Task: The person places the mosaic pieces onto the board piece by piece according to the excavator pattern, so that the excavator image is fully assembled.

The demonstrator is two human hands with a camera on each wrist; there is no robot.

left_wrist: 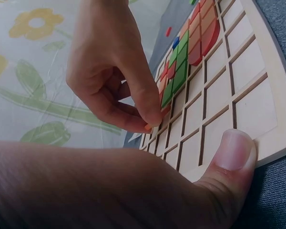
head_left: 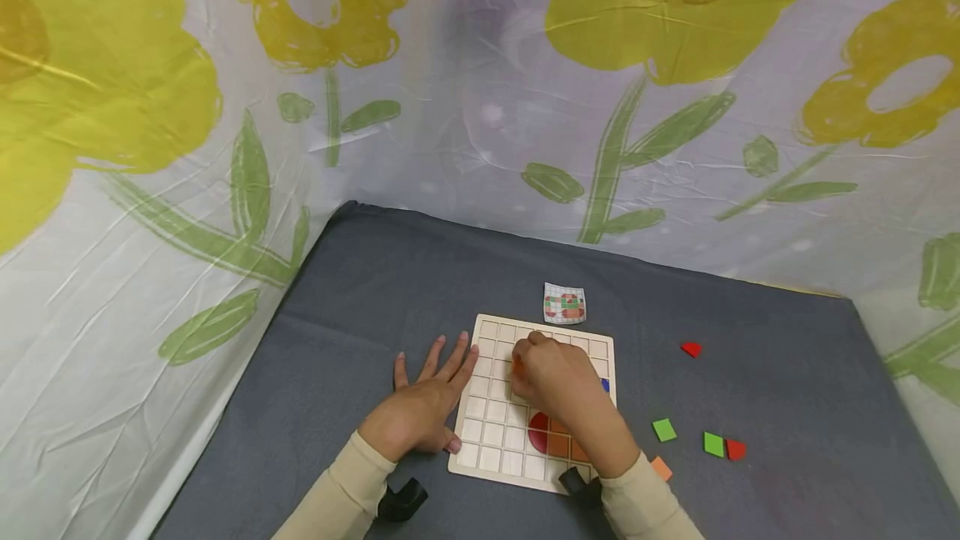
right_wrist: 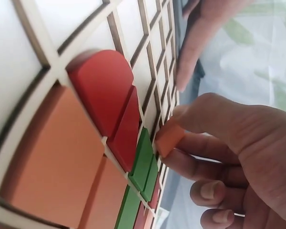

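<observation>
A wooden grid board lies on the grey cloth, some of its cells filled. My left hand spreads its fingers along the board's left edge, the thumb resting on the near rim. Over the board's middle my right hand pinches a small orange tile between thumb and fingers, right at the grid. Red rounded tiles, orange square tiles and green tiles sit in cells beside it. A blue tile shows near the right rim. The right hand and forearm cover part of the board in the head view.
A printed pattern card lies beyond the board. To the right are loose red, green and orange tiles, with a green tile beside a red one. Flowered cloth hangs behind the table.
</observation>
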